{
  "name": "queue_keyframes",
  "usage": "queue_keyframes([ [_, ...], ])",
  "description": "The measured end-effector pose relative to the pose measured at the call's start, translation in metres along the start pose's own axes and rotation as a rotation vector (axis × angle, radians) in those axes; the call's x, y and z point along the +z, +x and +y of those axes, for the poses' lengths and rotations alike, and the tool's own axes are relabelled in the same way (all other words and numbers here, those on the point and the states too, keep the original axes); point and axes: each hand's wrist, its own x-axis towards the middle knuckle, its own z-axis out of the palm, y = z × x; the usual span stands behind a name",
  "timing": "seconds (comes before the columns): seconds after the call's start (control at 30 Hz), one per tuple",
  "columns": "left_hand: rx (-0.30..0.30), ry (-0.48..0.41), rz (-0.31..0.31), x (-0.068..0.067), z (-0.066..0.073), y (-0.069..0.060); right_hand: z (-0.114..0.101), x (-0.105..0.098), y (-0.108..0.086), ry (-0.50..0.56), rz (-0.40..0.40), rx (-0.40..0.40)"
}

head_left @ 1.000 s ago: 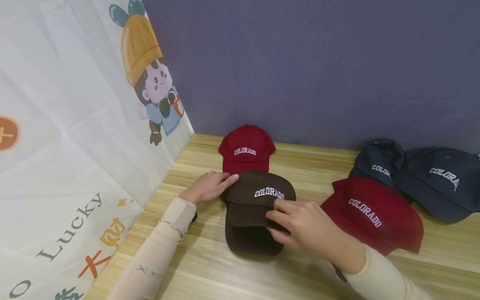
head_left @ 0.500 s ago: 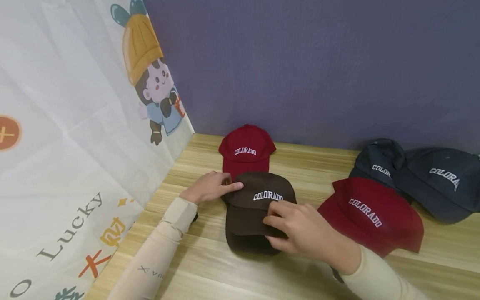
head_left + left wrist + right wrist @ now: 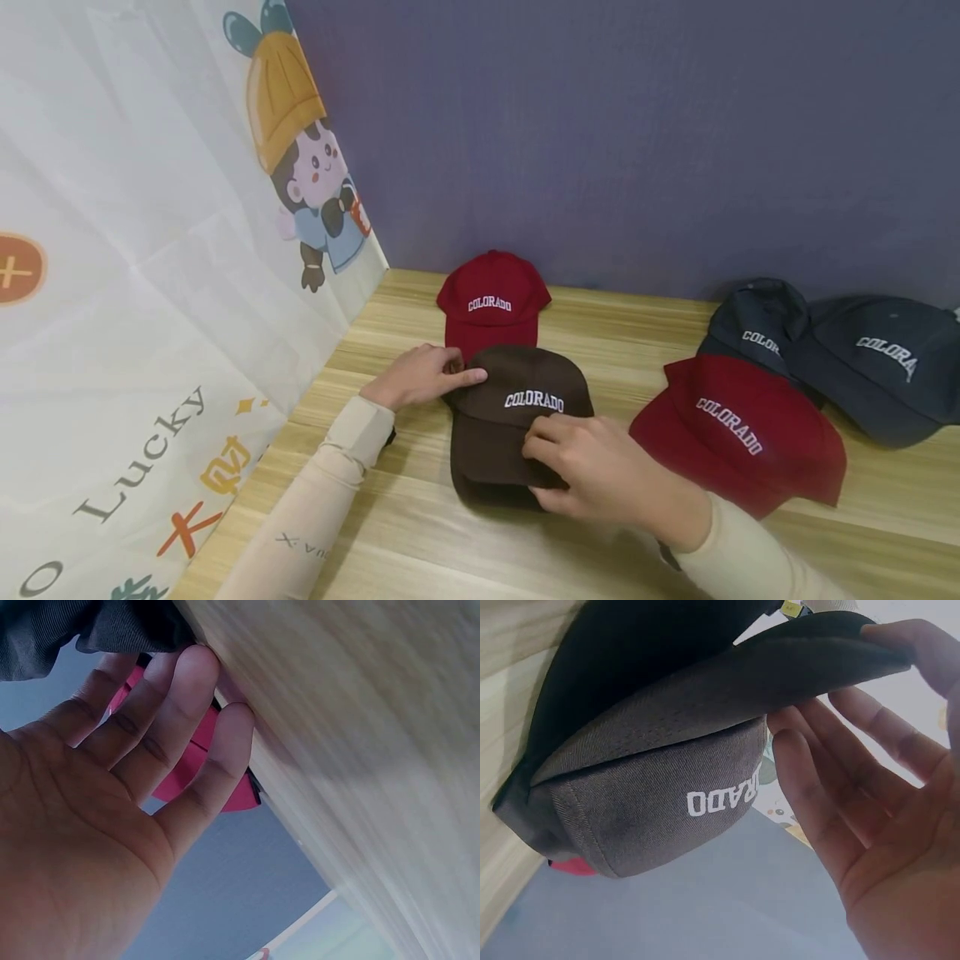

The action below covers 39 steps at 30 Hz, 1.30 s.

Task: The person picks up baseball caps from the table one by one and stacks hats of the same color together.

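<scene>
In the head view a dark brown COLORADO cap (image 3: pixel 525 375) lies over a second dark brim (image 3: pixel 487 493), which shows below its own. My right hand (image 3: pixel 611 467) pinches the upper brim at its right edge; the right wrist view has the thumb of this hand (image 3: pixel 900 817) on one face of the brim (image 3: pixel 780 675) and fingers at the other. At the cap's left side, my left hand (image 3: pixel 420 375) has its thumb on the crown and its fingers behind the edge. In the left wrist view, these fingers (image 3: pixel 172 735) touch dark cloth (image 3: pixel 127 626).
Directly behind the brown cap is a red cap (image 3: pixel 491 287). To the right, another red cap (image 3: pixel 750 425) lies in front of two navy caps (image 3: pixel 757 317), (image 3: pixel 892 358). A white printed sheet (image 3: pixel 150 208) borders the wooden table (image 3: pixel 420 517); a blue-grey wall (image 3: pixel 600 142) stands behind.
The upper brim has come down over the lower one, and my right hand has moved down and slightly left with it. My left thumb has shifted a little down and right on the crown.
</scene>
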Motion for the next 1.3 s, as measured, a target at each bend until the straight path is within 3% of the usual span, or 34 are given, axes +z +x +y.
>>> queue_keyframes([
  [0.43, -0.001, 0.001, 0.005, 0.001, 0.0, 0.0, -0.007, 0.008, -0.001, -0.043, -0.075, 0.018],
  [1.3, 0.002, -0.026, 0.001, 0.001, 0.0, 0.0, -0.015, 0.023, -0.002, -0.088, -0.098, -0.024],
])
